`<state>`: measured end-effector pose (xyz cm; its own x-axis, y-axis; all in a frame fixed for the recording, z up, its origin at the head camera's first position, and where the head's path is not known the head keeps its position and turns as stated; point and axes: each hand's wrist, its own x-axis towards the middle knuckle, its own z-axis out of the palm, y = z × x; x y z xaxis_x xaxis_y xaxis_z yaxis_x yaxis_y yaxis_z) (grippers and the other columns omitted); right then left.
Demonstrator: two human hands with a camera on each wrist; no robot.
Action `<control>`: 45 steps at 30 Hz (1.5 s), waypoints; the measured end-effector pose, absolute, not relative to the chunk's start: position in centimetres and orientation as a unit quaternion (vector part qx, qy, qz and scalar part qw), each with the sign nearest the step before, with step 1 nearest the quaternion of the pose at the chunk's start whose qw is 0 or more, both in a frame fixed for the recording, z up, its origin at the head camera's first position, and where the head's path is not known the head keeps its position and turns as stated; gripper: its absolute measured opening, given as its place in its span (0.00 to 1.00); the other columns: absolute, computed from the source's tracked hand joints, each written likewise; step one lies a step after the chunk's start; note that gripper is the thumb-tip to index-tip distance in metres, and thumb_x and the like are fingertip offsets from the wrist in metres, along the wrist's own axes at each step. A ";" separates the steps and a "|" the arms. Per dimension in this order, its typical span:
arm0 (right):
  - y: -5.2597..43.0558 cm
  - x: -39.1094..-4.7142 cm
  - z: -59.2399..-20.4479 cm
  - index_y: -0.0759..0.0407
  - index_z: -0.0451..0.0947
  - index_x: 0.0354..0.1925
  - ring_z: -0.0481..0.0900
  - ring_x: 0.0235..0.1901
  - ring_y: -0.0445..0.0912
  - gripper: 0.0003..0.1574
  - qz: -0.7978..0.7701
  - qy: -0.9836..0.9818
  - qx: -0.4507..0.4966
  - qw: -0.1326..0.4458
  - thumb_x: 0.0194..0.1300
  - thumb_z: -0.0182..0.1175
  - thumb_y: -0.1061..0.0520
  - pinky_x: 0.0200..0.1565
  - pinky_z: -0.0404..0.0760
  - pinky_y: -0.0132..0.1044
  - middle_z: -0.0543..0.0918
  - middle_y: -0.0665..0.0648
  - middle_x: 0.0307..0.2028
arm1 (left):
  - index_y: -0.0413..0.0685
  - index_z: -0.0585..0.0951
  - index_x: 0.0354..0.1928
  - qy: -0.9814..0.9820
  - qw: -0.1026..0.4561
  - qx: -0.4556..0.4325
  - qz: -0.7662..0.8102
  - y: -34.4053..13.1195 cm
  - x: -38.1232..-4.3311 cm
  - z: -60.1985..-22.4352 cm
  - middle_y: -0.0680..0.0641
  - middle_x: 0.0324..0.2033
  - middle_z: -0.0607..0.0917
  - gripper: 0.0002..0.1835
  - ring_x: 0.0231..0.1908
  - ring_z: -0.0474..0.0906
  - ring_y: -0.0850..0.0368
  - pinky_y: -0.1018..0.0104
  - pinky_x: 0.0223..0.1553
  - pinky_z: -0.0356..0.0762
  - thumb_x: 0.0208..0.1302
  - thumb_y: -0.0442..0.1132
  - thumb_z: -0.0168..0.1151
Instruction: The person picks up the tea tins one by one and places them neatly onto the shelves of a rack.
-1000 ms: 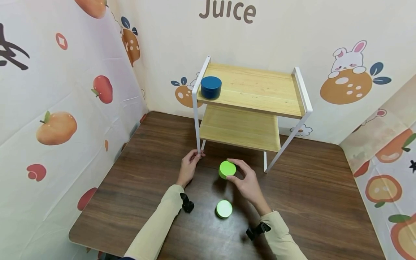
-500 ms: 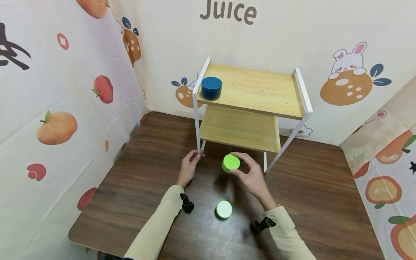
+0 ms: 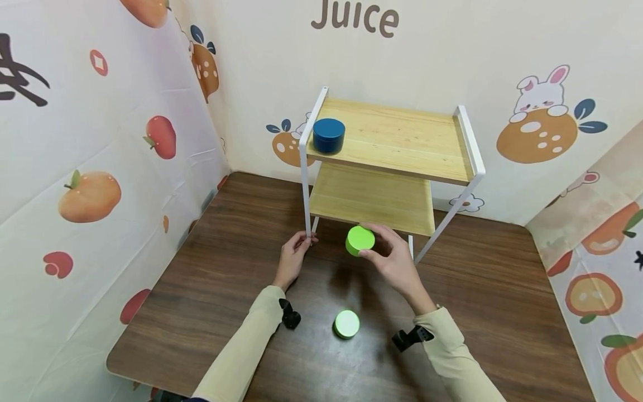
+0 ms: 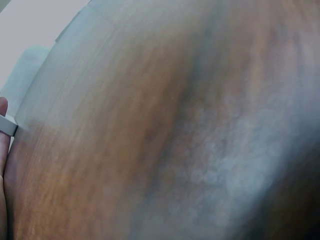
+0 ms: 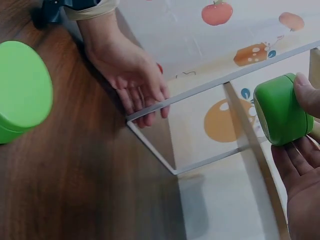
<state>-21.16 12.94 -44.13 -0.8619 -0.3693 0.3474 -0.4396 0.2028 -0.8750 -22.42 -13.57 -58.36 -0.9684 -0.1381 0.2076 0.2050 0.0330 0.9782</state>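
Note:
My right hand pinches a bright green round tin between thumb and fingers, in the air just before the front edge of the lower shelf. In the right wrist view the same tin appears from the side. My left hand grips the white front-left leg of a two-tier shelf near its foot; thumb and fingers lie on either side of it. A second green tin stands on the table between my forearms. On the upper shelf's left end sits a dark blue round tin.
The brown wooden table runs beneath everything. A patterned cloth wall closes off the back, close behind the shelf. The lower board lies under the upper one, between white legs.
My right hand has carried the green tin away from me, up and slightly right, toward the lower shelf. My left hand stays at the leg, and the other tins have not moved.

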 end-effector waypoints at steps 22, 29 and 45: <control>12.9 -23.1 -37.0 0.67 0.79 0.65 0.81 0.56 0.33 0.35 0.562 -0.771 0.293 0.064 0.60 0.73 0.72 0.61 0.78 0.24 0.83 0.65 0.61 | 0.31 0.81 0.60 -0.704 0.124 -0.023 -0.699 -13.4 -22.6 -58.2 0.27 0.52 0.86 0.15 0.58 0.83 0.34 0.76 0.54 0.77 0.81 0.35 0.55; 13.1 -23.6 -34.3 0.67 0.80 0.65 0.81 0.54 0.37 0.34 0.562 -0.762 0.307 0.098 0.59 0.73 0.75 0.59 0.80 0.23 0.83 0.65 0.59 | 0.34 0.82 0.59 -0.710 0.119 -0.018 -0.694 -13.4 -22.5 -58.4 0.31 0.51 0.88 0.15 0.57 0.84 0.39 0.71 0.56 0.78 0.82 0.37 0.55; 13.1 -23.9 -31.3 0.67 0.80 0.65 0.82 0.56 0.39 0.35 0.564 -0.753 0.316 0.122 0.59 0.72 0.75 0.59 0.81 0.26 0.84 0.62 0.60 | 0.32 0.81 0.59 -0.705 0.120 -0.019 -0.699 -13.5 -22.2 -58.3 0.29 0.54 0.86 0.16 0.58 0.84 0.38 0.62 0.61 0.81 0.82 0.37 0.54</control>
